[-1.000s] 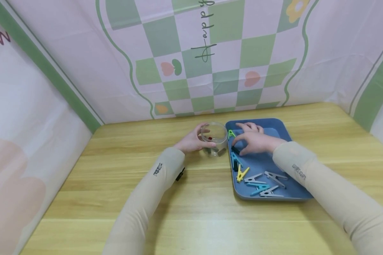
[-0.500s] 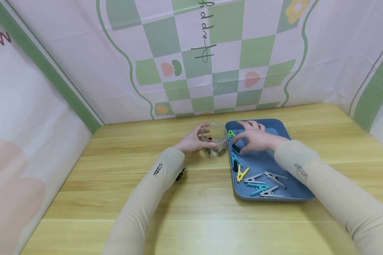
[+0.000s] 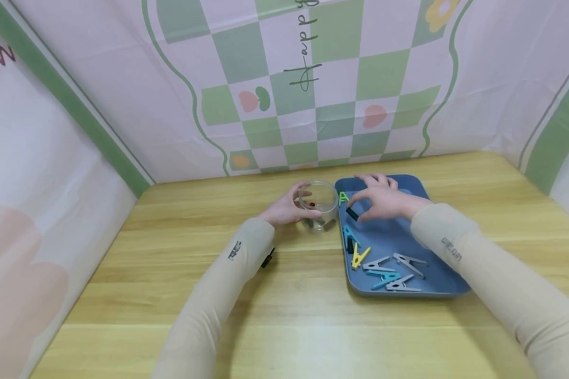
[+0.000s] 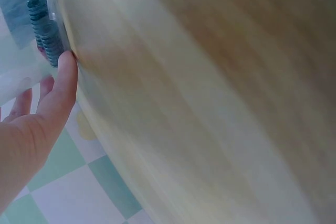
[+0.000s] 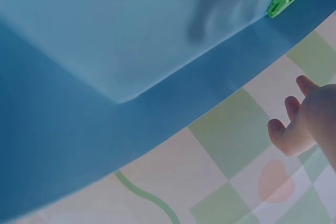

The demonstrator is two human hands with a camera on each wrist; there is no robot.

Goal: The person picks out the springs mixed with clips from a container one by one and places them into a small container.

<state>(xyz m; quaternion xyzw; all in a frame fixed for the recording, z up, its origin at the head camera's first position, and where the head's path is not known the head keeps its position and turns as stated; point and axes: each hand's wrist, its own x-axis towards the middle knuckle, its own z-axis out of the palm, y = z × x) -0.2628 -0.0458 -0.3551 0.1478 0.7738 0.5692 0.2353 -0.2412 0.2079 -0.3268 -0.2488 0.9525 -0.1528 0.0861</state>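
Observation:
My left hand [image 3: 286, 208] grips a clear round jar [image 3: 331, 211] beside the tray, thumb and fingers around its wall. Several dark pieces and a small red one show inside; in the left wrist view, a ridged dark piece [image 4: 46, 32] appears through the wall near a fingertip. Over the left side of the blue tray [image 3: 422, 189], my right hand [image 3: 383, 202] pinches a small black ridged piece [image 3: 352, 213] between thumb and index finger, its other fingers spread. A green clothespin [image 3: 343, 198] lies near that hand at the tray's left wall. In the right wrist view, the pinch is hidden.
Along the tray's left side lie a blue clothespin [image 3: 350, 235], another black piece [image 3: 350, 245] and a yellow clothespin [image 3: 359, 258]. Grey clothespins [image 3: 408, 260] and a teal one [image 3: 384, 279] lie toward its front. The wooden table [image 3: 303, 316] meets a patterned cloth [image 3: 289, 126] behind.
My right hand has moved slightly away and up from the tray's left side, carrying the black piece with it. My left hand and the jar have stayed in place.

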